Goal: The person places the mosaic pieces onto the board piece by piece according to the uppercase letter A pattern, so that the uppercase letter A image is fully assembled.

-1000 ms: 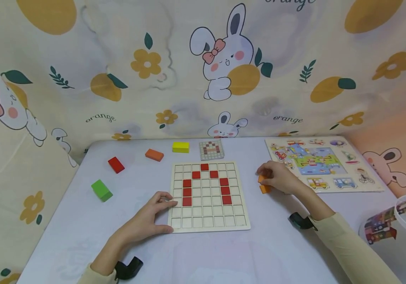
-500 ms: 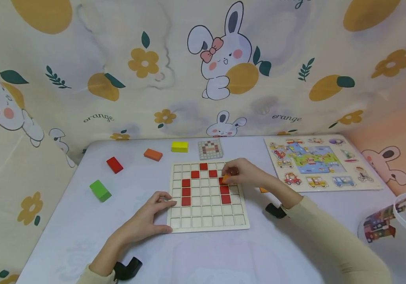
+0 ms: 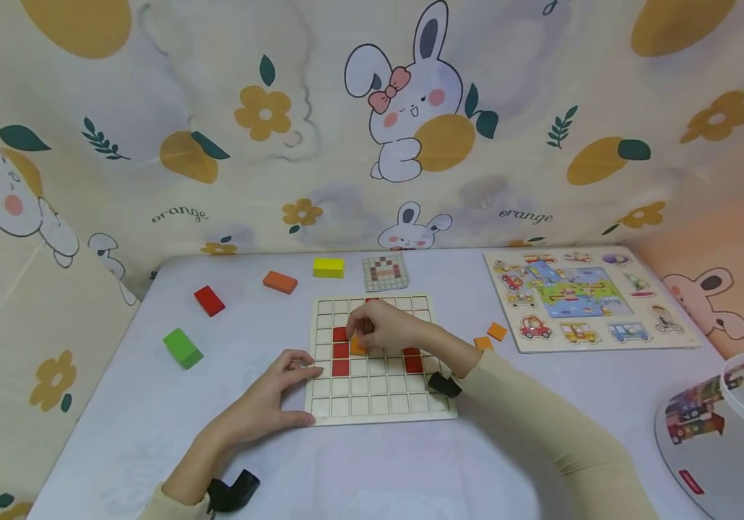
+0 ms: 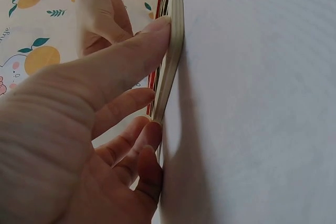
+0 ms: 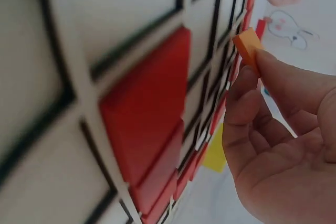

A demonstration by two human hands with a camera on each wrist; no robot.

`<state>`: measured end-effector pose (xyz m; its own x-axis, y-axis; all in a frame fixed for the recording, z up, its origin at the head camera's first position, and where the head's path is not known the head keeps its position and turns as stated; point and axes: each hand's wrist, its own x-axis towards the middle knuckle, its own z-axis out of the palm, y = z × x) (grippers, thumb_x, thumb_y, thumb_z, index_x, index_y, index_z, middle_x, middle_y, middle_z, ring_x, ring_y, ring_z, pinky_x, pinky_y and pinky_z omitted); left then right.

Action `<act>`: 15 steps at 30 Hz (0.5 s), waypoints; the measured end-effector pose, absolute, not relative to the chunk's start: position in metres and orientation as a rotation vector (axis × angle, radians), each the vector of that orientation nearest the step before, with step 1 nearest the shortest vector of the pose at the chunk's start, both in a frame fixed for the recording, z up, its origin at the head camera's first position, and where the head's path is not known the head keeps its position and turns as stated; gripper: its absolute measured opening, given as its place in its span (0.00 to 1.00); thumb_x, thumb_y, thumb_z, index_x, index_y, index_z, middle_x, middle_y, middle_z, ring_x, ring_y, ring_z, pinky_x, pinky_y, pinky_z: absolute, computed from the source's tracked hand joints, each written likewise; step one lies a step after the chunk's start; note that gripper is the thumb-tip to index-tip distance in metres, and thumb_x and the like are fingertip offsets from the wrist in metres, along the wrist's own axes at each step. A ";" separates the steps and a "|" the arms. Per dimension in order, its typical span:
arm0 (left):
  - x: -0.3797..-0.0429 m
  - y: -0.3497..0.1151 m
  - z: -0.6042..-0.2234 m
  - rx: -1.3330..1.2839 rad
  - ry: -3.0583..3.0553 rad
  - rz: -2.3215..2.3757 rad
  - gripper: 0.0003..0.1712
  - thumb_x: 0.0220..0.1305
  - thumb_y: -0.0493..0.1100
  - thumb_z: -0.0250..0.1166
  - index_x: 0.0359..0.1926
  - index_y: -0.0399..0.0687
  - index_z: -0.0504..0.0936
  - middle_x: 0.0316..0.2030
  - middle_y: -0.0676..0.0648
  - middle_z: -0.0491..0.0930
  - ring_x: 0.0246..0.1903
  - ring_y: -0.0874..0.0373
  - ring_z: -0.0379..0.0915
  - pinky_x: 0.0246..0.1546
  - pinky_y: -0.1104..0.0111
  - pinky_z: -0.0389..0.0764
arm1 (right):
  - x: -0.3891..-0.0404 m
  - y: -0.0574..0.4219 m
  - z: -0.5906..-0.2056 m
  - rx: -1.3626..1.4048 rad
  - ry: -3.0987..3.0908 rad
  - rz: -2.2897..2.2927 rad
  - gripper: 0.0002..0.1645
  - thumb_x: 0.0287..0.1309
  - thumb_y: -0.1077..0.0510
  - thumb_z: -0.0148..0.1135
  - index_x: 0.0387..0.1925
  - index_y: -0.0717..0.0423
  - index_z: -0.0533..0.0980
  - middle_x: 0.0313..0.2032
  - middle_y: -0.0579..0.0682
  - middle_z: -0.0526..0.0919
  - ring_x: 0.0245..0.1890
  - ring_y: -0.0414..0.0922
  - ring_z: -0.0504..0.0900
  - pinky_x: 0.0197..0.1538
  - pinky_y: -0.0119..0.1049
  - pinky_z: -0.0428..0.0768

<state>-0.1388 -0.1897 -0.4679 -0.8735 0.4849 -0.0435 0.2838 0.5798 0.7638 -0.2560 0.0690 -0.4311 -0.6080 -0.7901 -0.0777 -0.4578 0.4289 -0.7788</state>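
My right hand (image 3: 390, 326) pinches a small orange square tile (image 3: 357, 347) between thumb and fingertips, over the left-middle cells of the pale grid board (image 3: 378, 406). The right wrist view shows this orange tile (image 5: 248, 46) standing tilted at the board's surface; whether it sits in a cell, I cannot tell. Red tiles (image 3: 341, 367) fill cells on the left and right of the grid, some hidden by the right hand. My left hand (image 3: 273, 396) rests at the board's left edge, its fingers and thumb spread along that edge (image 4: 170, 66).
Two orange tiles (image 3: 497, 331) lie right of the board. A pattern card (image 3: 386, 273) and yellow block (image 3: 329, 268) stand behind it. Orange (image 3: 279, 282), red (image 3: 209, 300) and green (image 3: 183, 348) blocks lie left. A picture puzzle (image 3: 521, 339) and white bucket (image 3: 703, 440) are at right.
My right hand has picked up an orange tile from the table right of the board and carried it left over the grid. The left hand has stayed at the board's edge.
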 end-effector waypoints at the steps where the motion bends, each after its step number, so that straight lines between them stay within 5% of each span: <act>1: -0.139 -0.190 -0.468 0.637 2.566 1.173 0.40 0.50 0.48 0.79 0.65 0.47 0.77 0.63 0.50 0.63 0.63 0.50 0.60 0.65 0.47 0.65 | -0.256 0.068 -0.432 -1.048 2.257 -1.025 0.05 0.59 0.72 0.65 0.36 0.62 0.81 0.27 0.47 0.78 0.28 0.39 0.72 0.33 0.29 0.73; 15: -0.139 -0.188 -0.467 0.631 2.570 1.168 0.40 0.51 0.49 0.79 0.65 0.48 0.77 0.63 0.50 0.64 0.62 0.50 0.61 0.64 0.47 0.66 | -0.247 0.063 -0.432 -0.993 2.411 -0.909 0.05 0.56 0.68 0.70 0.33 0.57 0.82 0.29 0.44 0.80 0.30 0.41 0.74 0.35 0.30 0.75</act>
<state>-0.1386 -0.1885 -0.4672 -0.8753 0.4814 -0.0456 0.2823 0.5852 0.7601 -0.2466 0.0632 -0.4324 -0.6792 -0.7277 -0.0958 -0.4831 0.5415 -0.6880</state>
